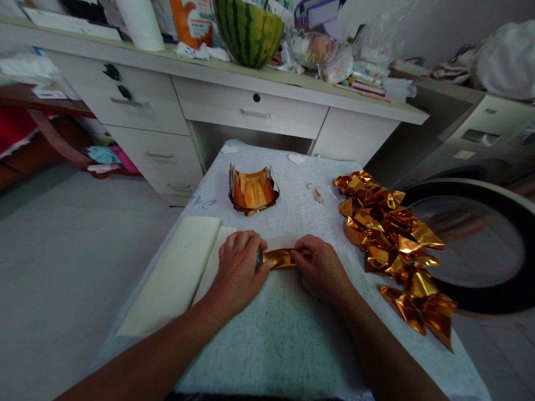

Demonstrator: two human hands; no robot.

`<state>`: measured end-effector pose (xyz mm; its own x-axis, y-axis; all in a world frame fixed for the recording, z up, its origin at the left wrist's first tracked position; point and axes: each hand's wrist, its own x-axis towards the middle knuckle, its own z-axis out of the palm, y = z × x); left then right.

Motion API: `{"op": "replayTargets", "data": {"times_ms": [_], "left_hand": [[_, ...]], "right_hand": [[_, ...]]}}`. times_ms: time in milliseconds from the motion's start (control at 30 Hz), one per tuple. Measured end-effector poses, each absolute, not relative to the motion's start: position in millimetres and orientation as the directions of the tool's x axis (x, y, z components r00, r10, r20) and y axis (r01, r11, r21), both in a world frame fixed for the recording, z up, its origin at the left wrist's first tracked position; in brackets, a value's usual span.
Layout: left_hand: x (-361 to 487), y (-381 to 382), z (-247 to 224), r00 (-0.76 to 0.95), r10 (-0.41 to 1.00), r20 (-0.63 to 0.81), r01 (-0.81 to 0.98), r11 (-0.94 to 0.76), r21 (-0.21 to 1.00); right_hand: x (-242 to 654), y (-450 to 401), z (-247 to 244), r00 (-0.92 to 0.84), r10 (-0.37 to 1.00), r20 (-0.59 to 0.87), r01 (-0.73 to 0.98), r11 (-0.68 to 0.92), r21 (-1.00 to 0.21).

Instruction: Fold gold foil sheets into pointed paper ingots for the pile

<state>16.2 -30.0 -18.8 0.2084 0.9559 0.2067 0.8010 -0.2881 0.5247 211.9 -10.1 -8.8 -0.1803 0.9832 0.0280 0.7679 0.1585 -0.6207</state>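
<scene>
A narrow strip of folded gold foil paper (281,259) lies crosswise between my hands, low over the cloth-covered table. My left hand (242,264) pinches its left end between thumb and fingers. At the other end, my right hand (320,264) closes on the foil with thumb and forefinger. Beyond them stands a curved stack of gold foil sheets (253,189), its ends turned up. To the right, a heap of folded gold foil pieces (380,223) runs along the table's edge. Pale paper sheets (175,267) lie beside my left hand.
The table is covered with a light patterned cloth (267,345). A small scrap (316,193) lies behind my right hand. White drawers (251,106) stand at the back, with half a watermelon (248,33) on top. A washing machine (468,139) with its round door (518,289) open is at right.
</scene>
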Motion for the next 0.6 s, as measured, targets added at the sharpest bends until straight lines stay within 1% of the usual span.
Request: {"op": "replayTargets", "data": {"times_ms": [133, 300, 600], "left_hand": [[15.8, -29.1, -21.3, 0.195, 0.96, 0.201, 0.794, -0.275, 0.542], [15.8, -27.0, -20.8, 0.19, 0.966, 0.176, 0.801, -0.256, 0.542], [16.5, -27.0, -22.9, 0.191, 0.957, 0.219, 0.854, -0.272, 0.444]], "right_hand": [[211.7, -10.1, -7.5, -0.186, 0.982, 0.022, 0.758, 0.158, -0.633], [210.9, -9.7, -5.0, -0.185, 0.983, 0.0, 0.771, 0.146, -0.62], [209.2, -7.9, -3.4, -0.179, 0.984, -0.013, 0.8, 0.138, -0.584]]}}
